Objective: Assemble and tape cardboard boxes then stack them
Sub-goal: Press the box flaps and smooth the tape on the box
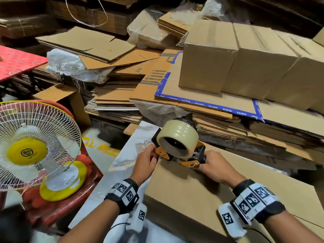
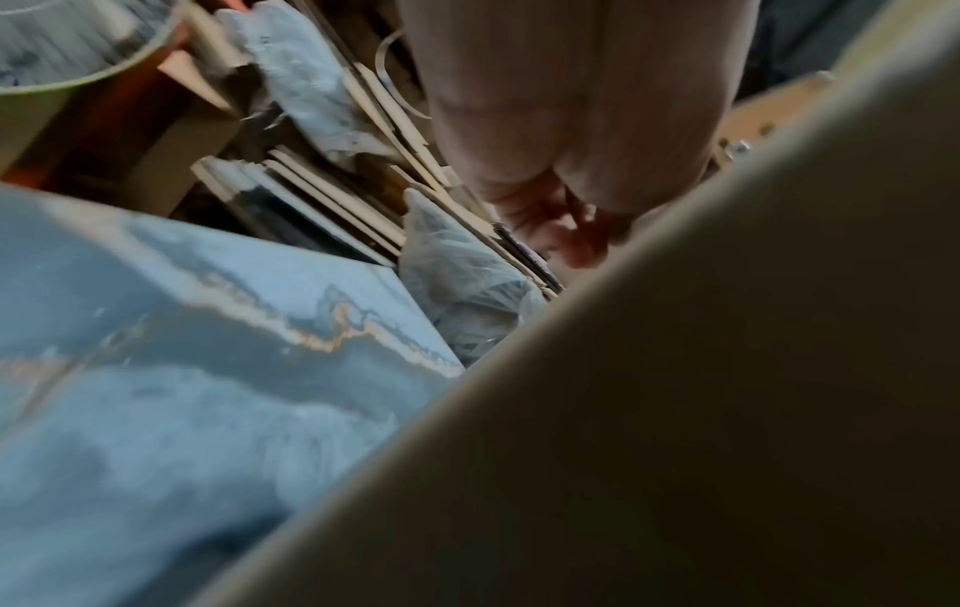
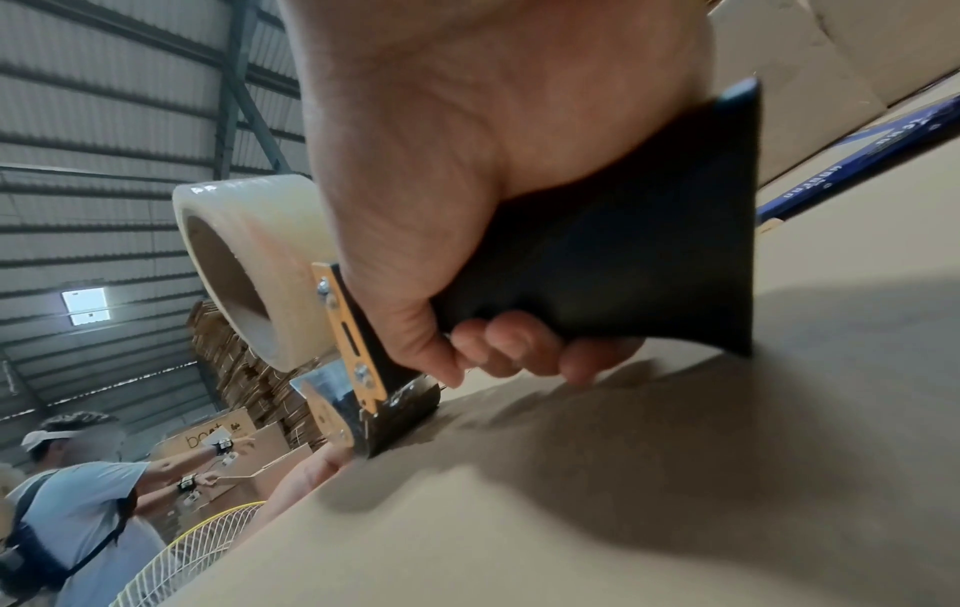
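Low in the frame I see the cardboard box (image 1: 192, 195) on the table (image 1: 122, 165). My right hand (image 1: 216, 166) clenches the tape gun (image 1: 178, 146) handle, its blade on the box's far edge at centre. My left hand (image 1: 145, 163) pinches there too. Finished boxes (image 1: 245, 57) stand upper right; a fan (image 1: 33, 146) sits at left.

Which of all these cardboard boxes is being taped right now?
The box nearest the person, under both hands; the tape dispenser rests on its far edge. The three assembled boxes behind stand untouched on flat cardboard.
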A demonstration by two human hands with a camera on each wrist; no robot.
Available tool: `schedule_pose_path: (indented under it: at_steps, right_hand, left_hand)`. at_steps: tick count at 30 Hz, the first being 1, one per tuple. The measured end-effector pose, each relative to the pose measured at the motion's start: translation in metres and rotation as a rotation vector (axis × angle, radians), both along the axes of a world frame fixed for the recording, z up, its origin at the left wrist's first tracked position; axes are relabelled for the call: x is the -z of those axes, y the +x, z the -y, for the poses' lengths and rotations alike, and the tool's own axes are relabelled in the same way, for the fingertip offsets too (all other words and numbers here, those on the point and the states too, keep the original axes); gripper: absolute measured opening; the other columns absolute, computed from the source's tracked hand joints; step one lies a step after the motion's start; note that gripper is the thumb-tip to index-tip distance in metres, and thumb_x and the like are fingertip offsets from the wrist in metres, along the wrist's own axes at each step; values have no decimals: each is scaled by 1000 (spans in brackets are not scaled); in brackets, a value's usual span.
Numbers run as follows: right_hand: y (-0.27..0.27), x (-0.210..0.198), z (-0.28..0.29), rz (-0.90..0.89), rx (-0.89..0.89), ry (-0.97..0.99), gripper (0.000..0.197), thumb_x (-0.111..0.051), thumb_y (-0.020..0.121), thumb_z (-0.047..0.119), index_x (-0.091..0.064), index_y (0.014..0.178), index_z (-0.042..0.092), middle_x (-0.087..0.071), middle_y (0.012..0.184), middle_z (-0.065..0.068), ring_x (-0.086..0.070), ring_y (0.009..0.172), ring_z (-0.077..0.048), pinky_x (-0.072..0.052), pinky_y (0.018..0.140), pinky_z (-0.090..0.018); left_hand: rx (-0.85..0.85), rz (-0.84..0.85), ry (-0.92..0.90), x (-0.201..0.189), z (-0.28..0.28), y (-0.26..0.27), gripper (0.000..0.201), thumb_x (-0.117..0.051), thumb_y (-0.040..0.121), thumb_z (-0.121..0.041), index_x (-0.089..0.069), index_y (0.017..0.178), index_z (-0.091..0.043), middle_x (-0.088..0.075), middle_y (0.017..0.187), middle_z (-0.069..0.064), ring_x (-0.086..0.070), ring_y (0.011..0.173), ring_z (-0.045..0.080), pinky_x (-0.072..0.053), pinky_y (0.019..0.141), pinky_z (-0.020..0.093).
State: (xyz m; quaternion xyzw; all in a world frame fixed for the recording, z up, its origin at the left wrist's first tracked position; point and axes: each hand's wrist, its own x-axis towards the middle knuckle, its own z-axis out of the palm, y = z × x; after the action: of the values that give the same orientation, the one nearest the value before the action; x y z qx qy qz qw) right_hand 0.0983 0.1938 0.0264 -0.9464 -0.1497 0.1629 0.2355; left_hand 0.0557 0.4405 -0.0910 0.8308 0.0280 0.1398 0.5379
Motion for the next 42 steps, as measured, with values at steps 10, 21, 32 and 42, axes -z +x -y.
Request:
schedule_pose_path:
  at_steps: [10,21,32,42]
  right_hand:
    - [2,1,0,-7,0,-23,32,-77,83,47,-67,78,16,-68,78,-3,-59,70,-19,-46,61,-36]
    - [7,8,-1,21,15,-54,32,-76,80,48,-68,83,17,-68,83,-5,-62,78,-23,-52,70,-40]
    - [11,5,3,14,36,-50,27,-74,84,42,-64,81,17,-66,81,-4,-61,77,-23,-46,63,-36]
    - [-8,-1,58,13,116,-114,26,-76,84,44,-66,80,21,-67,79,0,-62,74,-17,-47,60,-34]
  left_hand:
    - [-205,-102,-158,-16,-1,-21,25,-47,104,-7,-68,118,-11,-71,116,6,-66,110,23,-52,95,37]
    - [220,-404,-254,-39,12,-40,45,-43,107,-35,-32,150,-41,-23,146,-38,-25,139,-4,-23,114,24]
    - [233,-392,-197,-50,-2,-18,41,-48,98,-27,-60,132,-46,-57,135,-31,-48,128,-7,-36,109,22]
    - [337,-291,493,-62,9,-12,67,-39,108,-31,-3,163,-19,1,169,-4,0,154,7,-6,122,23]
